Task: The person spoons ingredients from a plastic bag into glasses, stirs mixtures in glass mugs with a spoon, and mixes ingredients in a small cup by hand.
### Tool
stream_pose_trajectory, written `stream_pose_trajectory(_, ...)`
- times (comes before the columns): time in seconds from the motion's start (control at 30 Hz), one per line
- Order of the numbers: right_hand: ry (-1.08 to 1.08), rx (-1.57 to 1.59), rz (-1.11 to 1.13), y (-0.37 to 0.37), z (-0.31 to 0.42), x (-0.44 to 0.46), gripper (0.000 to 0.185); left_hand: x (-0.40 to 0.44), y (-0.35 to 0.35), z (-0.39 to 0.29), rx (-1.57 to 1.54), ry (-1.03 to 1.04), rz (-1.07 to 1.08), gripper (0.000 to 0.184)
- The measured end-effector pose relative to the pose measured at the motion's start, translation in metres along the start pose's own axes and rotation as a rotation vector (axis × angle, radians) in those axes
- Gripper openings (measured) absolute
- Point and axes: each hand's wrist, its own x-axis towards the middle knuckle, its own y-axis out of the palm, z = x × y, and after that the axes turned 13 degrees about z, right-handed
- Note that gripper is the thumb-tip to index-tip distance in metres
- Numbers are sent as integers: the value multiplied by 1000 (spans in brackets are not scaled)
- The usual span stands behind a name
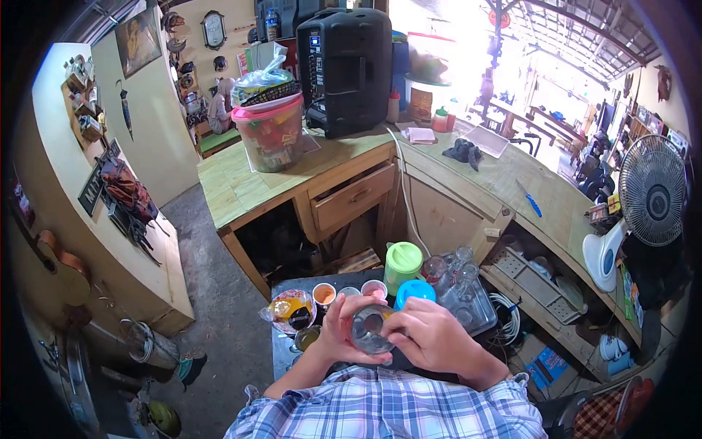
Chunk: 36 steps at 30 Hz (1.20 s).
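Observation:
In the head view my left hand is wrapped around a clear drinking glass, held close to my chest above the low dark table. My right hand is closed, its fingertips pinched together at the right side of the glass; whatever they hold, if anything, is hidden. Just beyond the glass stand a blue-lidded container, a small cup with pink contents and a cup with orange contents. A plate with a yellow bag lies left of my left hand.
A green lidded pitcher and a tray of upturned glasses stand at the right of the low table. The wooden counter behind carries a black speaker, a pink-lidded bucket, a blue-handled knife and a fan.

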Motion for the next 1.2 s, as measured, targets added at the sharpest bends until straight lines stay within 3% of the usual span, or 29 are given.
stream_pose_trajectory(0.07, 20, -9, 25, -17, 13, -8, 13, -7, 6, 0, -307, -82, -72, 131)
stream_pose_trajectory(0.13, -107, -70, -74, -27, 19, -10, 14, -3, -5, -4, -300, -98, -14, 131)
stream_pose_trajectory(0.27, -16, -22, 50, 6, -3, 5, 15, -4, -12, -5, -416, -204, 58, 133)
stream_pose_trajectory(0.37, -83, -13, -19, -16, 8, -4, 17, 0, -12, -8, -783, -231, -50, 137)
stream_pose_trajectory(0.47, -115, -4, -83, -13, 8, -1, 18, 2, -12, -9, -776, -271, -44, 141)
stream_pose_trajectory(0.53, -102, 27, 119, 0, 1, 8, 18, 1, -13, -10, -784, -282, -32, 142)
stream_pose_trajectory(0.73, -194, 77, -56, -19, -4, 5, 22, 5, -16, -16, -869, -259, 23, 142)
stream_pose_trajectory(0.8, -205, 164, 119, -2, -18, 15, 23, 5, -17, -18, -892, -263, 27, 142)
stream_pose_trajectory(0.87, -173, 145, 129, -3, -21, 15, 22, 3, -18, -17, -870, -285, 42, 144)
stream_pose_trajectory(0.93, -196, 263, -84, -13, -21, 6, 20, 4, -19, -14, -872, -273, 73, 144)
stream_pose_trajectory(1.0, -218, 261, -148, -12, -22, 6, 22, 2, -19, -14, -872, -269, 97, 145)
stream_pose_trajectory(1.1, -156, 183, 118, 10, -28, 13, 29, -1, -18, -17, -867, -329, 53, 145)
stream_pose_trajectory(1.2, -183, 217, -87, -4, -19, 5, 27, 2, -20, -16, -773, -325, 100, 144)
